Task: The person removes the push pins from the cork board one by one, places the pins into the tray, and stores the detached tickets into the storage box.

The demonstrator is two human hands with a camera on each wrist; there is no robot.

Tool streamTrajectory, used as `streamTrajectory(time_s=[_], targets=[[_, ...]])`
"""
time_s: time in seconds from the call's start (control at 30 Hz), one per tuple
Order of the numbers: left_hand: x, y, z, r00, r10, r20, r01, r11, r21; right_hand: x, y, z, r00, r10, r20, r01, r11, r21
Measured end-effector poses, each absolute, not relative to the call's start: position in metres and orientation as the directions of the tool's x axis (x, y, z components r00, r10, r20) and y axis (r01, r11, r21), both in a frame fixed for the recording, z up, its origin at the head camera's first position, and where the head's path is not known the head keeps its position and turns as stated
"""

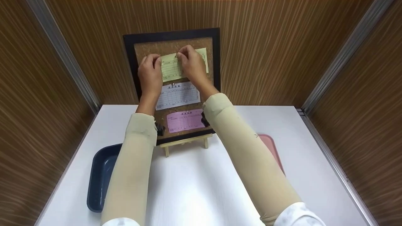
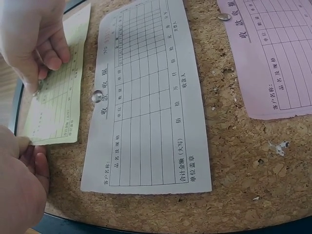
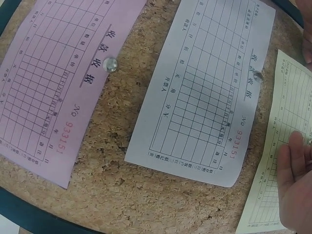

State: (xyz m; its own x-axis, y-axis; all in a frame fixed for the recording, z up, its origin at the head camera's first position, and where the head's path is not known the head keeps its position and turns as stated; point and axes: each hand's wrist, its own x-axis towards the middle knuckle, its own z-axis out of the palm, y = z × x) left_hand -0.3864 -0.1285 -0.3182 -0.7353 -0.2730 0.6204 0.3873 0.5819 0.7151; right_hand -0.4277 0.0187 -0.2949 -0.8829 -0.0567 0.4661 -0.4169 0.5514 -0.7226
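A yellow receipt slip (image 1: 170, 67) lies against the upper part of a black-framed corkboard (image 1: 147, 47). My left hand (image 1: 150, 73) pinches the slip's upper left corner between thumb and fingers; the left wrist view shows this hand (image 2: 19, 183) at the paper's edge. At the slip's top middle, my right hand (image 1: 193, 64) pinches a small clear thumbtack (image 2: 40, 87), partly hidden by the fingertips. Below hangs a white receipt slip (image 1: 178, 95), with a clear thumbtack (image 2: 97, 96) at its top edge. Lower still is a pink receipt slip (image 1: 185, 121), also tacked at its top (image 3: 110, 64).
The board leans on a small wooden easel (image 1: 187, 140), with black clips (image 1: 160, 129) near its lower corners. A dark blue tray (image 1: 94, 179) stands left on the white table (image 1: 185, 188), partly behind the left arm. A pink tray (image 1: 272, 146) shows behind the right arm.
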Motion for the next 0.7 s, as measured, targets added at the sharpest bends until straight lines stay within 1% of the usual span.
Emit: streamTrajectory(time_s=[0.23,0.33,0.47,0.7], targets=[[-0.387,-0.126,-0.319,-0.732,-0.276,0.623,0.394,0.574,0.718,-0.428,0.022,-0.295,-0.889,-0.043,0.456,-0.393,0.582,-0.711],[-0.388,-0.125,-0.319,-0.730,-0.279,0.624,0.397,0.570,0.719,-0.427,0.024,-0.297,-0.885,-0.046,0.463,-0.402,0.575,-0.713],[-0.388,-0.124,-0.318,-0.732,-0.283,0.620,0.394,0.566,0.724,-0.424,0.029,-0.300,-0.870,-0.068,0.488,-0.454,0.497,-0.740],[-0.388,-0.126,-0.318,-0.723,-0.289,0.627,0.395,0.572,0.719,-0.423,0.035,-0.305,-0.846,-0.137,0.516,-0.531,0.323,-0.784]])
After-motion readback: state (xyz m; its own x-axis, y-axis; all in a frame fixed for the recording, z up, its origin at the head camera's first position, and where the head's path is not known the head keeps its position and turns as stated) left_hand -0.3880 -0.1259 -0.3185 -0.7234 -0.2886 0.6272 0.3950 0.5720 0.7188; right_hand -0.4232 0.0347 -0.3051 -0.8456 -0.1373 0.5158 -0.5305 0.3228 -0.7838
